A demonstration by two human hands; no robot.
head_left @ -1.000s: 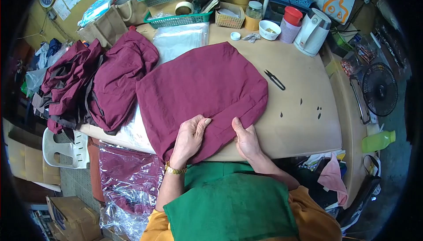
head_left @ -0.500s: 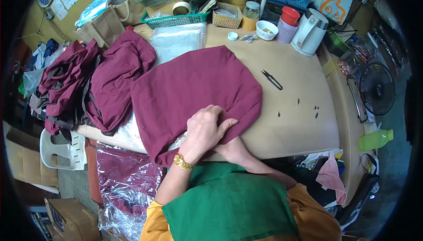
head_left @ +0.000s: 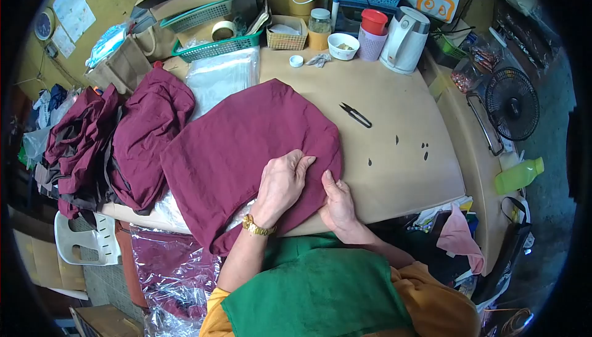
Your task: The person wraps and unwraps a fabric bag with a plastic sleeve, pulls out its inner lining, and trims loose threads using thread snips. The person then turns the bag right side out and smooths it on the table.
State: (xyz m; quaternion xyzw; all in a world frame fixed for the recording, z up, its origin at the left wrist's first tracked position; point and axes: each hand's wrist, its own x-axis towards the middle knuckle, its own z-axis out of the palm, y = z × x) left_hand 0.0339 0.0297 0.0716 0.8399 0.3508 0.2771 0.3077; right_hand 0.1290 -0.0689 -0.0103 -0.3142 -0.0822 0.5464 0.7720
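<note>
A maroon fabric piece [head_left: 240, 127] is spread over the near middle of the table, its kind unclear from its folded shape. My left hand [head_left: 282, 184], with a gold-coloured band at the wrist, rests on it with curled fingers pinching the cloth near its right side. Beside it, my right hand [head_left: 338, 204] grips the fabric's right edge, thumb on top and fingers partly hidden. Beyond the cloth to the right lie black thread snips [head_left: 356, 115].
Two crumpled maroon heaps, one [head_left: 151, 136] nearer me, lie at left. Clear plastic bags [head_left: 225, 72] are behind the cloth. A white kettle [head_left: 405, 41], a bowl [head_left: 343, 47] and green baskets [head_left: 216, 48] line the back. Several small dark scraps [head_left: 425, 152] dot the right side.
My right hand has come out from beneath my left and moved right to the fabric's edge. My left hand stays on the cloth. The camera view has shifted somewhat.
</note>
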